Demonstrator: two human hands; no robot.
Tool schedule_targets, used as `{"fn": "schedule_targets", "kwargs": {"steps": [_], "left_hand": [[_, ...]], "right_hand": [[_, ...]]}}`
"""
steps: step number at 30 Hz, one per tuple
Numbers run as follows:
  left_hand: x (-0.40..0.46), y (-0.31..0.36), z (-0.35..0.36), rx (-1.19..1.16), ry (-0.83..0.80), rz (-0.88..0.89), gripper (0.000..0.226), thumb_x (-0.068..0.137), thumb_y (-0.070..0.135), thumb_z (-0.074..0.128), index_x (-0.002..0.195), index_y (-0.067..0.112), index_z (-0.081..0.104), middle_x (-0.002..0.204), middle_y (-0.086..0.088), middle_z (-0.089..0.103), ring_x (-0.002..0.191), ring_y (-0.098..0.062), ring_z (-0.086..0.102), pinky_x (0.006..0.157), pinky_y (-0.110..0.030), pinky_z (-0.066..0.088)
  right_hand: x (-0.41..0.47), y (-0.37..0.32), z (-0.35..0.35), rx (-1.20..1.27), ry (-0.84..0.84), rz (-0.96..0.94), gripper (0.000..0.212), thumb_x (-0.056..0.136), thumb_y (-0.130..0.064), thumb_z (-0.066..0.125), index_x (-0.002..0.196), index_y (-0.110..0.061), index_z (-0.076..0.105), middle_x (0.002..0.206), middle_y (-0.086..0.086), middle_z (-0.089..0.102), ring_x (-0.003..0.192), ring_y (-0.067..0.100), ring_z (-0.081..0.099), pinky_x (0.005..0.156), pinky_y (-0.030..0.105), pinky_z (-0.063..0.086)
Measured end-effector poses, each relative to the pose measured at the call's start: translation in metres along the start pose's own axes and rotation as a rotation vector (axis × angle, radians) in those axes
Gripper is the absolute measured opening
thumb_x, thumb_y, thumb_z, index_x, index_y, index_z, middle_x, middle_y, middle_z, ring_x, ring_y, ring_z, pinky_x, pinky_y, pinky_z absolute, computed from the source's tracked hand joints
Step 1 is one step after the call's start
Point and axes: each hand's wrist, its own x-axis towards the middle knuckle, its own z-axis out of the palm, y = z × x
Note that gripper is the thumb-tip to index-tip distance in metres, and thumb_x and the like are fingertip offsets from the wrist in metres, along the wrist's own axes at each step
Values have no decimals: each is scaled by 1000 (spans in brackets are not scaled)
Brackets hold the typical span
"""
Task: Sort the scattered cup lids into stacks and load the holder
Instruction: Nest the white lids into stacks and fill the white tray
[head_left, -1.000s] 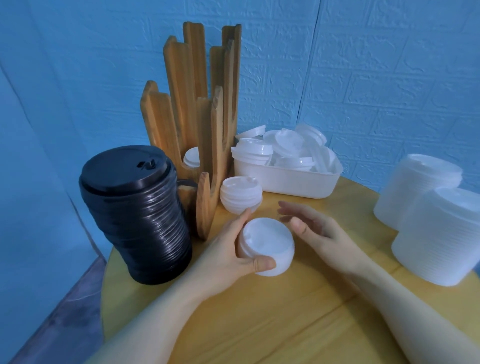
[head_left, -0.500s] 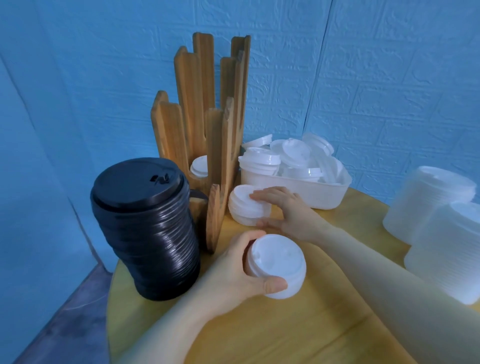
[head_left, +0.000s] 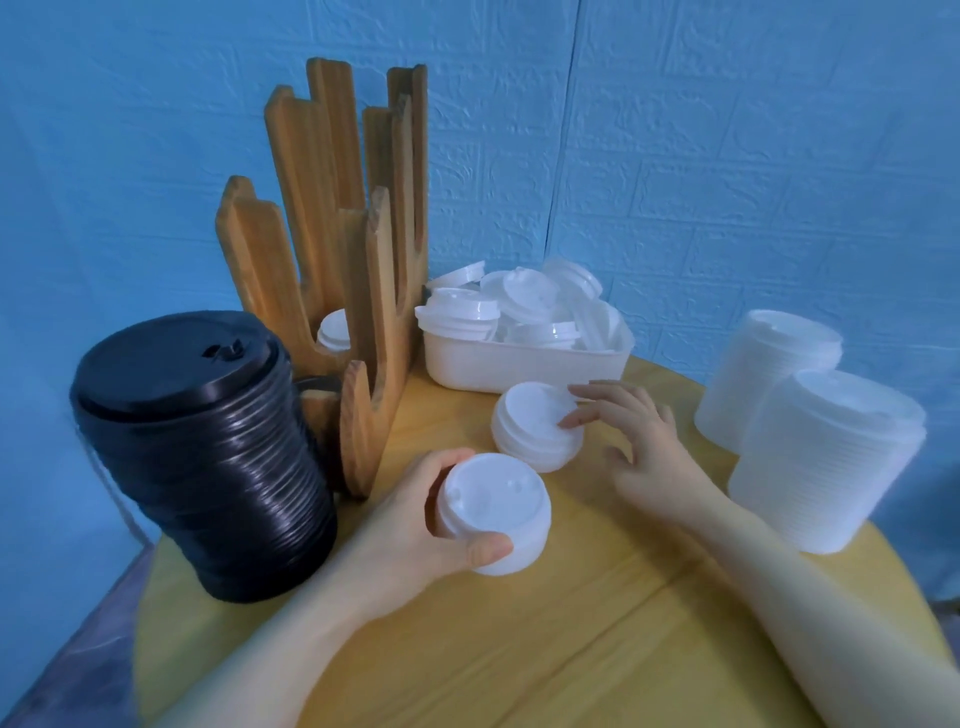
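While the near lid stack is gripped by the left hand, the far lid stack is touched by the right hand, fingers spread, nothing held.

From my station I saw a wall well beyond the right hand's fingers. It was painted blue and embossed in a brick pattern. A thin vertical seam ran down it, above and behind those fingertips. To the far side of the left hand's fingers the blue surface looked smoother, with fainter texture.

Under both sets of fingers lay a round table of yellowish wood, its curved edge showing at the near left and at the right. A joint between boards crossed the top on the near side of the fingers. Below the table edge, down and left of the left fingers, a patch of greyish floor showed. The light was even, with a cool blue cast.
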Motion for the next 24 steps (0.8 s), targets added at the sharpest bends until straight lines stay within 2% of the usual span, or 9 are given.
{"fn": "schedule_targets", "kwargs": {"steps": [2, 4, 5, 7, 10, 13, 17, 21, 24], "left_hand": [[1, 1, 3, 16, 28, -18, 87, 44, 67, 78, 122, 50, 46, 127, 28, 53, 114, 19, 47, 88, -5, 40], [4, 2, 9, 44, 72, -33, 79, 44, 67, 76, 115, 51, 47, 123, 29, 55, 114, 11, 51, 93, -14, 43], [6, 3, 12, 58, 84, -36, 77, 44, 67, 75, 114, 51, 47, 122, 28, 55, 115, 7, 51, 96, -20, 44], [10, 5, 16, 85, 70, -36, 77, 45, 67, 74, 115, 50, 47, 122, 27, 55, 116, 4, 52, 100, -26, 45], [19, 7, 15, 102, 2, -33, 81, 46, 66, 76, 118, 45, 47, 124, 25, 55, 117, 3, 51, 103, -31, 46], [28, 7, 16, 107, -51, -44, 84, 46, 65, 79, 121, 43, 47, 124, 24, 56, 121, 0, 51, 105, -37, 46], [31, 2, 20, 113, -29, -34, 82, 48, 66, 80, 121, 46, 46, 125, 25, 55, 124, -4, 49, 106, -38, 45], [28, 0, 20, 130, -16, -4, 81, 48, 69, 78, 120, 50, 46, 126, 29, 54, 126, -3, 47, 109, -36, 42], [27, 3, 19, 92, -12, 7, 82, 45, 68, 79, 119, 49, 48, 124, 28, 56, 119, 8, 49, 105, -27, 44]], "right_hand": [[-4, -1, 2, 147, 74, 113, 54, 67, 4, 50, 97, -40, 59, 130, -16, 52, 129, 5, 37, 105, 37, 22], [-3, -3, 6, 246, 152, 189, 35, 75, -18, 54, 103, -38, 59, 125, -17, 55, 125, 7, 42, 111, 43, 29], [-1, -6, 7, 255, 159, 195, 33, 79, -29, 57, 111, -39, 58, 125, -18, 56, 124, 8, 43, 110, 43, 31], [0, -11, 11, 178, 71, 165, 41, 86, -50, 60, 126, -46, 52, 136, -17, 50, 130, 10, 38, 113, 42, 28], [1, -11, 14, 76, -64, 166, 50, 78, -68, 54, 126, -51, 53, 145, -14, 41, 136, 10, 30, 113, 39, 23], [1, -6, 7, 122, 30, 202, 44, 74, -63, 66, 112, -42, 61, 128, -17, 51, 127, 10, 42, 104, 32, 33], [-4, 8, -2, 188, 108, 324, 42, 69, -56, 76, 98, -30, 59, 110, -11, 63, 110, 10, 53, 85, 29, 41], [-3, 10, -1, 302, 104, 367, 42, 67, -46, 83, 92, -25, 56, 109, -10, 63, 111, 10, 56, 80, 22, 39], [-4, 5, -1, 330, 77, 346, 39, 72, -41, 81, 89, -22, 52, 122, -9, 60, 115, 8, 54, 84, 16, 39]]}}
